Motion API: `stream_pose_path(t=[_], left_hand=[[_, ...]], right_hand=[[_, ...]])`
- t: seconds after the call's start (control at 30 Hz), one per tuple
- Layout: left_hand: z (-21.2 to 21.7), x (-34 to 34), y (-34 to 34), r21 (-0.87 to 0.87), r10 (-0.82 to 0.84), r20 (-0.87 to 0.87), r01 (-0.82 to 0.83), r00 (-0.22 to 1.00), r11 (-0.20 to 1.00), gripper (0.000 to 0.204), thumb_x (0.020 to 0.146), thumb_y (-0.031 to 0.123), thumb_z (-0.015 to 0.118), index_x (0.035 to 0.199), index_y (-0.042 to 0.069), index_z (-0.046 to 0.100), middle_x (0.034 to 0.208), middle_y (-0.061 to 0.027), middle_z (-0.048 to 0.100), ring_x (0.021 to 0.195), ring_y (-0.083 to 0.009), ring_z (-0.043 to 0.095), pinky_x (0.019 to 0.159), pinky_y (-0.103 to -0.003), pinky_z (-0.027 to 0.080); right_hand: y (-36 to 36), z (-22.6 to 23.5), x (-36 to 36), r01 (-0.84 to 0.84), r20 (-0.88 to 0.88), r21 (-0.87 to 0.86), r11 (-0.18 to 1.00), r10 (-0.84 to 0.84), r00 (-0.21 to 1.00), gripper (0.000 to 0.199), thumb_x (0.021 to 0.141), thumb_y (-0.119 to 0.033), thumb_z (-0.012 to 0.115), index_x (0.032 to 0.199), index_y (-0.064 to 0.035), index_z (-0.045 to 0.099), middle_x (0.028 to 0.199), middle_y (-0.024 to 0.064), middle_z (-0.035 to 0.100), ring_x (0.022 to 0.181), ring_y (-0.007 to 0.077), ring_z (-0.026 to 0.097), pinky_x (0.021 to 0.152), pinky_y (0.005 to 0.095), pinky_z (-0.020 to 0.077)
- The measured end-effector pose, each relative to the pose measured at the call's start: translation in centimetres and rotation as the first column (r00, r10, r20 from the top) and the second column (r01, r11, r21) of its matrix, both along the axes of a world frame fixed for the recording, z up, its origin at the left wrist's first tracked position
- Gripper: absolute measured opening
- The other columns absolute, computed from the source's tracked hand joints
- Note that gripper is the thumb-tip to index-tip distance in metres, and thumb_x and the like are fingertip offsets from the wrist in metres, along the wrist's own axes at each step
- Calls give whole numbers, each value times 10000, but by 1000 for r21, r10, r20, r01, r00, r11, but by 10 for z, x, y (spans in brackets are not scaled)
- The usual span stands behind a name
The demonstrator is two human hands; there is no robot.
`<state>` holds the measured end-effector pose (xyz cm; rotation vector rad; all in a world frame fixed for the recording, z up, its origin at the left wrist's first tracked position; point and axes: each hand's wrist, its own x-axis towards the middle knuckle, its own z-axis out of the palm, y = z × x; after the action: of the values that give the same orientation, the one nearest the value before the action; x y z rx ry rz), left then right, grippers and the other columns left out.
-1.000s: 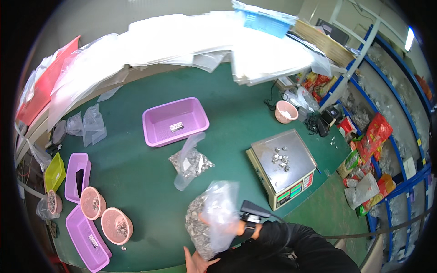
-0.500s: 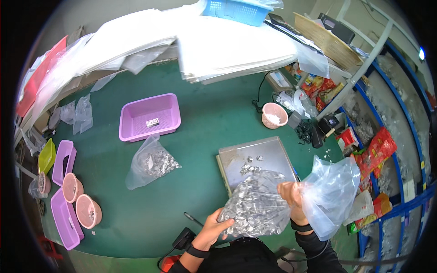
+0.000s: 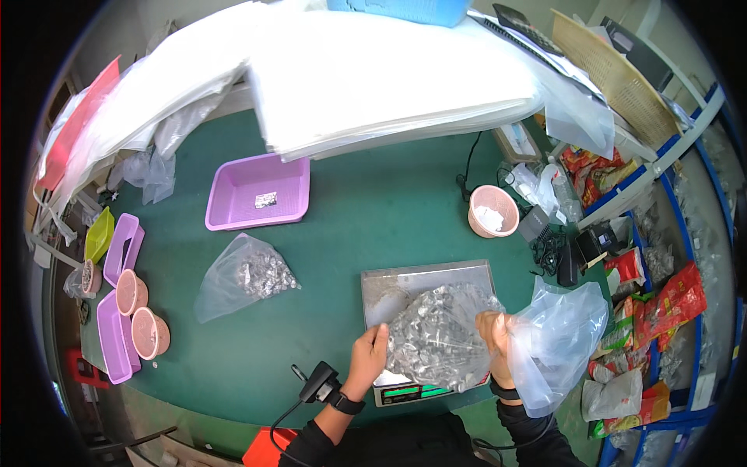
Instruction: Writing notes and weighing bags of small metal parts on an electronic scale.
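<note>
A big clear plastic bag (image 3: 440,335) full of small silvery pieces is over the metal plate of a weighing scale (image 3: 389,282); I cannot tell whether it touches the plate. My right hand (image 3: 496,338) is closed round the bag's gathered neck, and its loose plastic top fans out to the right. At the bag's left side, my left hand (image 3: 367,358) grips it with the thumb uppermost and the other fingers partly hidden. Below the bag, the scale's green lit display shows. A smaller clear bag (image 3: 264,272) of similar silvery pieces lies on the green table to the left.
A purple tray (image 3: 222,194) stands behind the smaller bag. Pink baskets (image 3: 150,333) and more purple trays (image 3: 117,342) line the left edge. Back right are a pink basket (image 3: 493,212) with white bits and black cables (image 3: 548,253). White sheets (image 3: 389,86) overhang the back; blue-framed shelving (image 3: 685,210) runs along the right.
The big bag has shifted farther over the scale plate, covering the loose silvery pieces seen there before. The scale's display has come into sight. My view has shifted; both hands keep their grip.
</note>
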<state>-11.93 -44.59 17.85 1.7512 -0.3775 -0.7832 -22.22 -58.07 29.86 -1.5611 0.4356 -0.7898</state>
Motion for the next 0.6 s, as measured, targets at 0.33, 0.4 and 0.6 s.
stream_pose_path(t=[0.33, 0.4, 0.6], left_hand=[[-18, 4, -32, 64, -135, 571, 120, 810, 991, 236, 796, 169, 400, 877, -1, 544, 889, -131, 466, 811, -276, 405, 711, -364, 311], [-19, 5, -28, 83, -76, 613, 32, 786, 996, 209, 787, 147, 412, 865, -1, 538, 892, -126, 473, 831, -263, 412, 734, -349, 307], [-15, 8, 20, 8, 101, 561, -128, 821, 992, 157, 782, 109, 421, 839, 7, 527, 877, -122, 487, 844, -251, 429, 777, -328, 302]], right_hand=[[-7, -22, -16, 221, -388, -491, 843, -439, 811, 160, 681, -134, 597, 647, -40, 473, 585, 15, 440, 544, 160, 419, 519, 279, 358], [-6, -13, -21, 64, -414, -478, 876, -289, 863, 213, 715, -65, 548, 560, -43, 403, 559, 28, 391, 531, 143, 391, 497, 261, 333], [-2, -28, -27, -74, -80, -62, 995, 69, 994, 213, 697, 6, 535, 563, -47, 378, 573, 34, 388, 595, 146, 407, 589, 281, 350]])
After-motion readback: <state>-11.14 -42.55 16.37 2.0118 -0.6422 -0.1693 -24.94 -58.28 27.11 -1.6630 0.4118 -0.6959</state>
